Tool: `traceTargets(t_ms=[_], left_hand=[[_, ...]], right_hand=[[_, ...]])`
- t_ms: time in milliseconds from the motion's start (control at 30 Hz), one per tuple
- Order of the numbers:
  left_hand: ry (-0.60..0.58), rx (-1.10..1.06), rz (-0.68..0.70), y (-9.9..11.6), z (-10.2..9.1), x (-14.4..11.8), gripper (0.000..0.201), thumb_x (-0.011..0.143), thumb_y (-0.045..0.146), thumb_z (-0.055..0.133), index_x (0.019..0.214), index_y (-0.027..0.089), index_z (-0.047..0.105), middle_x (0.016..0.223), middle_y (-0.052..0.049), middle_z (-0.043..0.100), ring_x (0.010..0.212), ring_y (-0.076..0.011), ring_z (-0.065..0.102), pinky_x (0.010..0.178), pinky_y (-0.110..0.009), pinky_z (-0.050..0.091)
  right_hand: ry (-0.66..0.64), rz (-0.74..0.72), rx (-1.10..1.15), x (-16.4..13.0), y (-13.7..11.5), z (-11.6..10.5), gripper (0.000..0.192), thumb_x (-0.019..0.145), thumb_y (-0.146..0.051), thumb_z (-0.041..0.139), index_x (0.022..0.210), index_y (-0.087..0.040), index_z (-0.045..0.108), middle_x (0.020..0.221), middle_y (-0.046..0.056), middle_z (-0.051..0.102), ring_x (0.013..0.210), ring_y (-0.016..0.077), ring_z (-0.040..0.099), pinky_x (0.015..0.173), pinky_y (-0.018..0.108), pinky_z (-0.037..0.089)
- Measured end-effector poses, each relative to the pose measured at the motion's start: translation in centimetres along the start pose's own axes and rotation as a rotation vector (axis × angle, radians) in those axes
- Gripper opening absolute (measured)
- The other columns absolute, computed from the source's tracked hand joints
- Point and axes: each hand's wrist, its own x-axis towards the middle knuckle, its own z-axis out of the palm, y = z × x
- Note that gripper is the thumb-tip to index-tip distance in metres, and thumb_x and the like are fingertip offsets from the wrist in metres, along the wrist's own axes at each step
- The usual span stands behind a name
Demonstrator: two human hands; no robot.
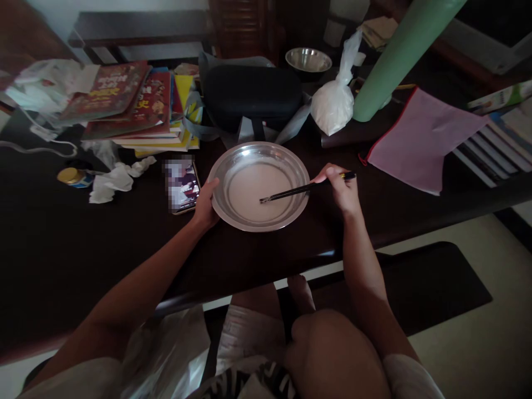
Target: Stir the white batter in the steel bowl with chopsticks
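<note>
A person is sitting at a dark wooden table (83,249), seen from above through their own eyes. A wide, shallow, round steel basin (258,185) is resting on the table at the centre of the view, holding a thin layer of pale, milky liquid (253,191). The left hand (205,205) is touching the basin's rim at nine o'clock, fingers curled loosely against the metal edge. The right hand (341,188), at three o'clock of the basin, is pinching a pair of dark chopsticks (299,191), fingers closed tightly around the upper ends; the tips are dipping into the liquid near the basin's middle.

Just beside the left hand, at nine o'clock, a phone with a lit screen (184,185) is lying flat. Crumpled white tissues (116,180) are lying farther out at nine o'clock. A stack of colourful books (137,105) is sitting at ten o'clock. A black zippered case (251,94) is lying at twelve o'clock, and a knotted plastic bag of white powder (334,102) is standing at one o'clock, near a small steel bowl (308,60). A pink cloth (419,138) is lying at two o'clock.
</note>
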Motion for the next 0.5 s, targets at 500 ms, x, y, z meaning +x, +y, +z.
traceTargets(t_ms=[500], left_hand=[[0.03,0.005,-0.02,0.44,0.54,-0.33,0.009,0.082,0.027,0.069,0.077,0.021,0.067,0.075,-0.004,0.075,0.098,-0.028,0.076,0.089,-0.036,0.063]], right_hand=[[-0.079,-0.035,-0.037,0.06,0.17,0.03,0.039,0.092,-0.062,0.064,0.076,-0.03,0.079,0.08,0.001,0.077,0.085,0.0206,0.073,0.088,0.041,0.057]])
